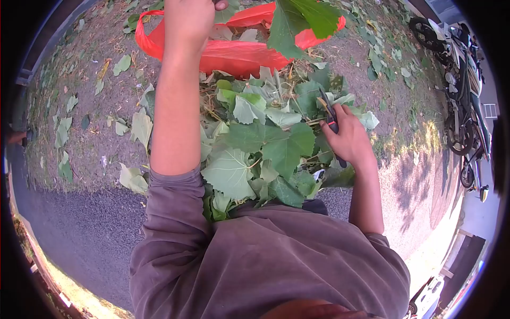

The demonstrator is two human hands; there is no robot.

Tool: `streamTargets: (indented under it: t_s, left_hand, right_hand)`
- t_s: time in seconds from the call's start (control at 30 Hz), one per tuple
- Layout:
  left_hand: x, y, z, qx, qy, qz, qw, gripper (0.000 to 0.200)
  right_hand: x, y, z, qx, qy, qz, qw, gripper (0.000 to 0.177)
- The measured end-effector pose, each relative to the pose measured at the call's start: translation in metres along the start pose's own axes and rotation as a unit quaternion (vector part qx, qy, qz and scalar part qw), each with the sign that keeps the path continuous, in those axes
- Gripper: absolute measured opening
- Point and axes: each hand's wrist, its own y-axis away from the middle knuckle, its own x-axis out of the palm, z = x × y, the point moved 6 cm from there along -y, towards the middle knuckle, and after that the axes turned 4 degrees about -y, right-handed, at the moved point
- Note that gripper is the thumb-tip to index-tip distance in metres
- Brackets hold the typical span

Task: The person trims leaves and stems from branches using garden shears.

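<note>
My left hand (188,21) reaches to the top edge of the view, over the left part of an open red plastic bag (239,56); its fingers are mostly cut off by the edge. My right hand (348,135) is closed round dark-handled scissors or shears (333,119), at the right side of a heap of leaves. The heap of broad green leaves (228,173) lies between my forearms, close to my body. A large green leaf (305,24) is over the bag's right part. More leaves show inside the bag.
Loose leaves (142,127) lie scattered on the bare soil (95,154) to the left and right. Grey pavement (85,228) runs nearer my body. Motorcycles (465,90) stand at the far right. Part of another person's arm (17,137) shows at the far left edge.
</note>
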Motion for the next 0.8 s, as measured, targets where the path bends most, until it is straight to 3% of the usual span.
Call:
streamTargets:
  t_s: [0.03, 0.07, 0.2, 0.3, 0.37, 0.4, 0.43, 0.5, 0.57, 0.63, 0.67, 0.7, 0.8]
  left_hand:
    - [-0.002, -0.002, -0.004, -0.001, 0.0, -0.002, 1.0, 0.034]
    - [-0.004, -0.004, -0.012, 0.025, 0.017, -0.025, 0.999, 0.034]
    - [-0.009, -0.002, -0.018, 0.073, 0.102, -0.088, 0.988, 0.034]
    - [-0.004, -0.002, -0.009, 0.078, 0.107, -0.07, 0.989, 0.034]
    - [-0.005, -0.002, -0.009, 0.063, 0.104, -0.059, 0.991, 0.033]
    - [-0.008, -0.002, -0.012, 0.072, 0.098, -0.059, 0.991, 0.033]
    - [-0.011, -0.003, -0.017, 0.085, 0.093, -0.059, 0.99, 0.033]
    - [-0.016, -0.006, -0.027, 0.087, 0.067, -0.066, 0.992, 0.033]
    - [-0.021, -0.009, -0.034, 0.087, 0.043, -0.072, 0.993, 0.032]
    - [-0.021, -0.013, -0.039, 0.088, 0.011, -0.059, 0.994, 0.032]
    - [-0.021, -0.013, -0.042, 0.095, 0.01, -0.059, 0.994, 0.032]
    - [-0.022, -0.011, -0.044, 0.094, 0.001, -0.064, 0.994, 0.032]
    - [-0.035, 0.001, -0.045, 0.088, -0.009, -0.091, 0.992, 0.032]
  right_hand:
    - [-0.007, -0.005, 0.0, -0.008, 0.02, -0.05, 0.999, 0.04]
    - [-0.008, -0.011, 0.001, -0.008, 0.013, -0.013, 1.0, 0.039]
    - [-0.009, -0.023, 0.004, -0.038, 0.037, -0.007, 0.999, 0.042]
    - [-0.028, -0.015, 0.004, -0.08, -0.001, -0.05, 0.996, 0.046]
    - [-0.047, -0.015, 0.003, -0.05, -0.142, -0.011, 0.989, 0.048]
    - [-0.052, -0.011, -0.001, 0.029, -0.232, 0.032, 0.972, 0.044]
    - [-0.056, -0.008, 0.002, 0.029, -0.233, 0.031, 0.971, 0.044]
    - [-0.069, -0.005, 0.018, -0.032, -0.358, -0.017, 0.933, 0.043]
    - [-0.073, -0.003, 0.047, -0.069, -0.374, -0.014, 0.925, 0.044]
    - [-0.062, -0.007, 0.086, -0.139, -0.518, 0.087, 0.84, 0.048]
    - [-0.059, -0.013, 0.097, -0.147, -0.517, 0.086, 0.839, 0.048]
    - [-0.05, -0.02, 0.112, -0.161, -0.57, 0.146, 0.792, 0.049]
    - [0.009, -0.051, 0.148, -0.128, -0.741, 0.292, 0.591, 0.043]
